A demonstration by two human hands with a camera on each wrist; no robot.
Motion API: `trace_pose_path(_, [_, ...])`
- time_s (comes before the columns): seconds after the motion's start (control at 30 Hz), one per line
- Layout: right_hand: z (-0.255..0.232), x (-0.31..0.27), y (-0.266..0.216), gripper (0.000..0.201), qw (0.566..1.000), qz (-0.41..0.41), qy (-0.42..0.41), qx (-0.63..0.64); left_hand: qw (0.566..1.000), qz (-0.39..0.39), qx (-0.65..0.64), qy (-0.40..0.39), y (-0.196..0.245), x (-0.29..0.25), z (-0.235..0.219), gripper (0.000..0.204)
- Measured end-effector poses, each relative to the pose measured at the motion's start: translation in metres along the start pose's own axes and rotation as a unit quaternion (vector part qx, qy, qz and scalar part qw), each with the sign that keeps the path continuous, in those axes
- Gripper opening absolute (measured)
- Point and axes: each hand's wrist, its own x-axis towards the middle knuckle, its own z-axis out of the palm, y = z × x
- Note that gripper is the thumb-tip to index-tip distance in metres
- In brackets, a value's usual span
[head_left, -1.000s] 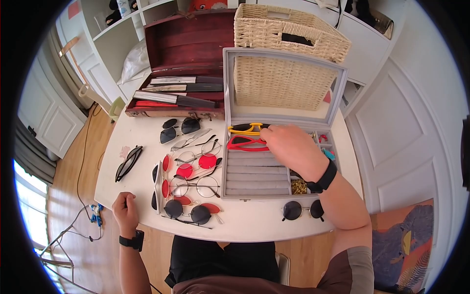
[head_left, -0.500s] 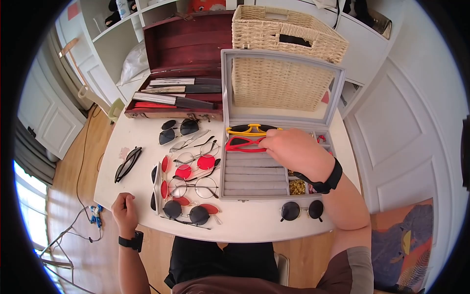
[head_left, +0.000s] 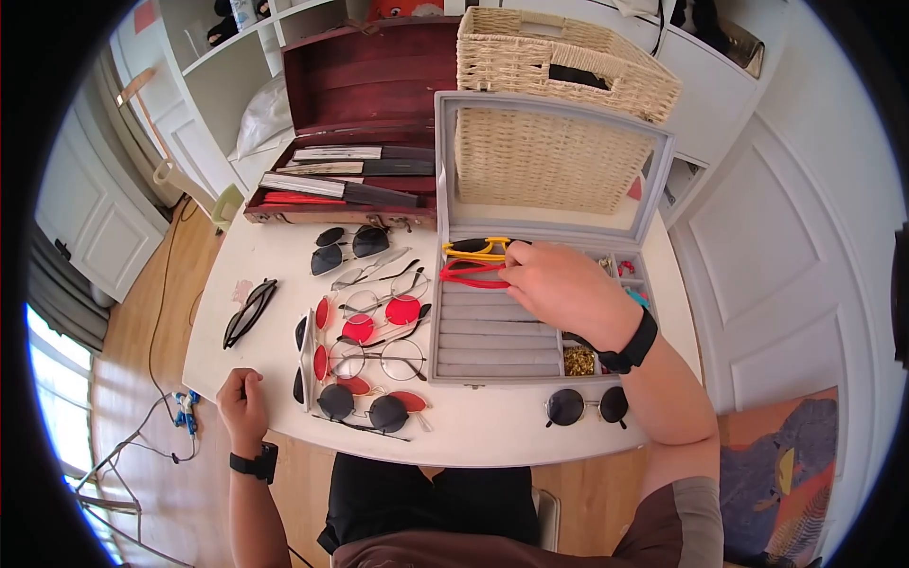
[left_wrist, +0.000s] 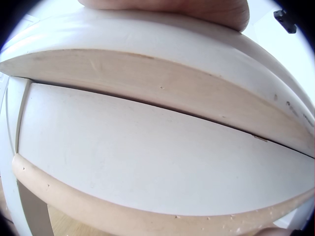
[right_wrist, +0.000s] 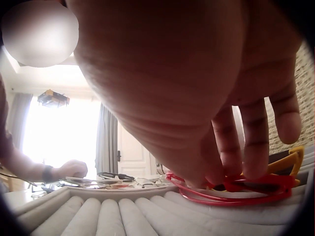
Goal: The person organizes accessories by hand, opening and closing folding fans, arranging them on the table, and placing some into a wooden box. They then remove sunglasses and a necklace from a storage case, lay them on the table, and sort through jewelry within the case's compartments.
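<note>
My right hand (head_left: 573, 289) reaches into the grey padded display box (head_left: 473, 381). Its thumb and fingers pinch the right end of the red-framed sunglasses (head_left: 471, 275), which lie across the upper padded rolls. Just behind them sits a yellow-framed pair (head_left: 478, 250), its right end hidden by the hand. In the right wrist view the fingers (right_wrist: 256, 147) come down onto the red frame (right_wrist: 231, 200). My left hand (head_left: 242, 405) rests at the table's front left edge with fingers loosely curled, holding nothing. Nearest to it are folded black glasses (head_left: 250, 313).
Left of the box lie several glasses, including round dark sunglasses (head_left: 387, 414) and red-lensed ones (head_left: 402, 310). Another dark round pair (head_left: 566, 407) lies before the box. Behind stand an open dark red case (head_left: 369, 76) with books and a wicker basket (head_left: 568, 52).
The right hand's fingers shift slightly at the right end of the red sunglasses, and the frame has turned so that less of its dark lens shows. The left hand has stayed still.
</note>
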Motion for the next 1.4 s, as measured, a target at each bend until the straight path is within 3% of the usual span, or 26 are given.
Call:
trace_pose_path(0.47, [0.006,-0.001,0.002,0.016,1.0,-0.008,-0.01,-0.023,1.0,0.002,0.003,0.0,0.001,0.0,0.0,0.019])
trace_pose_path(0.77, [-0.008,0.0,-0.002,0.019,0.998,-0.017,0.057,0.013,1.0,0.005,0.0,0.006,-0.002,0.0,0.001,0.02])
trace_pose_path(0.83, [-0.015,0.0,-0.006,0.018,0.998,0.021,-0.065,-0.017,1.0,0.003,-0.001,0.004,-0.003,0.0,0.0,0.02])
trace_pose_path(1.4, [-0.005,-0.005,0.0,0.021,0.996,0.041,-0.073,-0.012,1.0,0.005,0.003,0.007,-0.002,0.0,0.001,0.02])
